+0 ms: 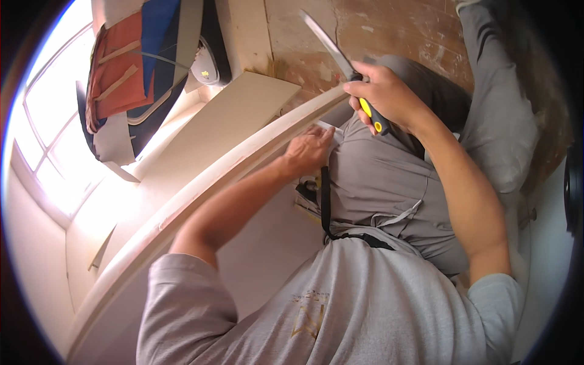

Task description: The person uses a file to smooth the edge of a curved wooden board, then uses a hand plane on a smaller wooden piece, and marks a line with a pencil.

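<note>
My right hand (383, 94) is closed around the black and yellow handle of a narrow-bladed hand saw (328, 41). Its silver blade points up and to the left; the teeth are too small to make out. My left hand (310, 149) is closed, its fingers bent around a white strip (331, 131) beside my thigh. Most of that strip is hidden by the hand and by my trousers. A long, pale wooden rail (213, 170) runs past both hands, from the lower left to just under my right hand.
On the left, a tool bag (121, 73) in red, blue and black stands by a bright window (52, 134). A flat beige board (243, 103) lies beyond the rail. The brown floor (407, 30) is scuffed. A black strap (326, 201) hangs at my waist.
</note>
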### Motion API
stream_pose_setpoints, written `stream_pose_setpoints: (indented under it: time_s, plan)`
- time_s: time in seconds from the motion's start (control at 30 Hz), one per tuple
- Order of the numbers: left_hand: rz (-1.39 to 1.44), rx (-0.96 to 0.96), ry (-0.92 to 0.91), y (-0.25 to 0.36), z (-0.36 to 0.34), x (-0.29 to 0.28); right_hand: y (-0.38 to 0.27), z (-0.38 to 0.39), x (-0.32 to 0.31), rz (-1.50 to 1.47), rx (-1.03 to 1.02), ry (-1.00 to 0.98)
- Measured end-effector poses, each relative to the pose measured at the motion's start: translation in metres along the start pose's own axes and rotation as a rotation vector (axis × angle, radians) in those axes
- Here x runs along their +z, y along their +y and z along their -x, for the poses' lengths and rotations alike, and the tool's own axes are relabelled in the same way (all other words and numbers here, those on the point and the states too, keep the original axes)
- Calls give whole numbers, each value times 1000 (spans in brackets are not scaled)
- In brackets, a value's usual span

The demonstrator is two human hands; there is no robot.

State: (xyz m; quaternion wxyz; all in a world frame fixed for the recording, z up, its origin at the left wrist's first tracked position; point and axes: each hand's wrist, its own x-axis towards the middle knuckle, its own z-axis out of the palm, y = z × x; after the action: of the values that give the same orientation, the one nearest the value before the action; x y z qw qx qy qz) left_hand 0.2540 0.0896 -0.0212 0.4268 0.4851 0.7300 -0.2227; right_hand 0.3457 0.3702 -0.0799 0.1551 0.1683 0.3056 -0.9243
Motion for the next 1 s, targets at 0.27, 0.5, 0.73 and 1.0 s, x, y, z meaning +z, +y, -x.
stream_pose_setpoints:
  time_s: [0.27, 0.5, 0.73, 1.0]
  plan:
    - [212, -46, 608, 17, -53, 27, 3, -4, -3, -139, -11, -18]
    - [299, -128, 499, -3, -96, 58, 4, 6, 6, -11, -10, 125]
    - [279, -159, 921, -5, -128, 114, 13, 8, 13, -2, -22, 178]
    - [327, -156, 1012, 7, -139, 117, 10, -10, 23, 54, 3, 260]
